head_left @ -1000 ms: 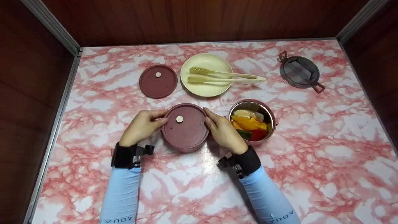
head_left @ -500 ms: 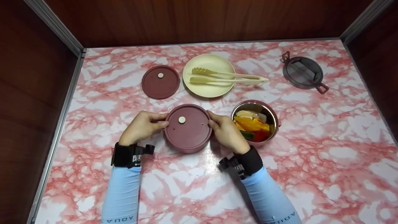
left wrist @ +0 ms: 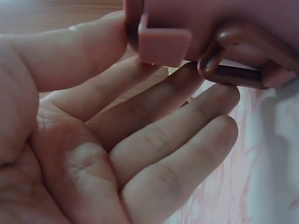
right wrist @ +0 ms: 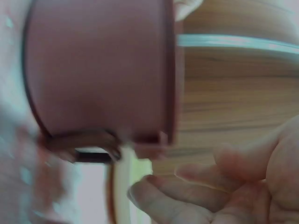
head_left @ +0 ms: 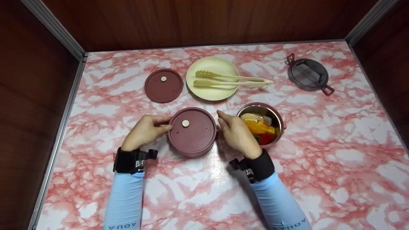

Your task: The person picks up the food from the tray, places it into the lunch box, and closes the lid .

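A round maroon lidded pot [head_left: 191, 154] stands before me, its lid [head_left: 195, 139] bearing a pale knob. At its left side, my left hand [head_left: 143, 132] touches the lid's edge with the thumb. In the left wrist view its fingers [left wrist: 163, 140] extend loosely beneath the lid's side tab [left wrist: 163, 45] and near the folded handle [left wrist: 238, 77]. My right hand [head_left: 238, 135] is just right of the pot, apart from it, fingers extended; the right wrist view shows a gap between hand and pot. Beyond it, partly hidden by that hand, is an uncovered pot [head_left: 281, 123] containing colourful vegetables [head_left: 258, 127].
Behind the pot lie another maroon lid [head_left: 164, 89] and a cream plate [head_left: 214, 93] with tongs [head_left: 249, 81] across it. At the far right sits a dark round lid with a bar and two side loops [head_left: 308, 75]. Wooden panels [head_left: 211, 22] border the marbled tabletop.
My right hand has let go of the lid's right edge and moved a little right, opening a gap. My left hand stays at the left edge. The lidded pot stays in place.
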A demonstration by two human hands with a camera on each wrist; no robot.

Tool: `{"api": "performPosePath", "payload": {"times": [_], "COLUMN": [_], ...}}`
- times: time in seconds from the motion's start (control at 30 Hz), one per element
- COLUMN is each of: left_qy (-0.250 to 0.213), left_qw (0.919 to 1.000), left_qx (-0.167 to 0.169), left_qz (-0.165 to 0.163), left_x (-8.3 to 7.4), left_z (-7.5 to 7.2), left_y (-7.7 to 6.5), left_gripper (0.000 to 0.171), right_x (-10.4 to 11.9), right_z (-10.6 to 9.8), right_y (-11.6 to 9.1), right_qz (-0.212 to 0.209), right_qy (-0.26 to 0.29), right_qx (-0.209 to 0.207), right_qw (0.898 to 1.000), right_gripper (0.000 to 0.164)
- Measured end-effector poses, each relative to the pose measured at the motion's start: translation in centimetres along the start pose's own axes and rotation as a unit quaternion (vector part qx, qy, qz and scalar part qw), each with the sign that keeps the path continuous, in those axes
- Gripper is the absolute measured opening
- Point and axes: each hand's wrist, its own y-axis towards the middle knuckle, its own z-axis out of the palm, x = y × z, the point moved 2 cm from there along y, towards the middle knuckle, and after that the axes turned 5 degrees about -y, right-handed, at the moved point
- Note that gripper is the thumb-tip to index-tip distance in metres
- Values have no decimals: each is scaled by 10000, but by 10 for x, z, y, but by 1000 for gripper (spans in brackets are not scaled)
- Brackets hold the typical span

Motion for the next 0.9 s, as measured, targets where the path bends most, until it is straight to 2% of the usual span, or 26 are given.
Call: {"api": "performPosePath", "payload": {"times": [0.13,0.33,0.5,0.6,0.73,0.8,0.9], "left_qy": [255,592,282,229,772,1024,1175], "left_qw": [9996,9967,9956,9905,9781,9714,9652], "left_qx": [-111,-530,-826,-1242,-1827,-1990,-2048], "left_qz": [93,157,-354,-542,-636,-796,-1120], "left_x": [-3,-3,-3,-4,-6,-3,3], "left_z": [-2,-9,-29,-46,-71,-81,-90], "left_y": [0,1,9,28,64,78,93], "left_gripper": [35,35,40,42,47,50,55], "right_x": [0,0,3,4,4,3,0], "right_z": [-11,-17,-19,-23,-33,-37,-44], "right_y": [-2,-4,-6,-9,-12,-12,-12], "right_qz": [-40,-24,-150,-199,-245,-299,-408], "right_qy": [15,23,117,109,46,-48,-144], "right_qx": [-87,-74,-165,-399,-777,-1006,-1313], "right_qw": [10000,10000,9997,9989,9967,9945,9904], "right_gripper": [37,37,36,34,31,30,28]}}
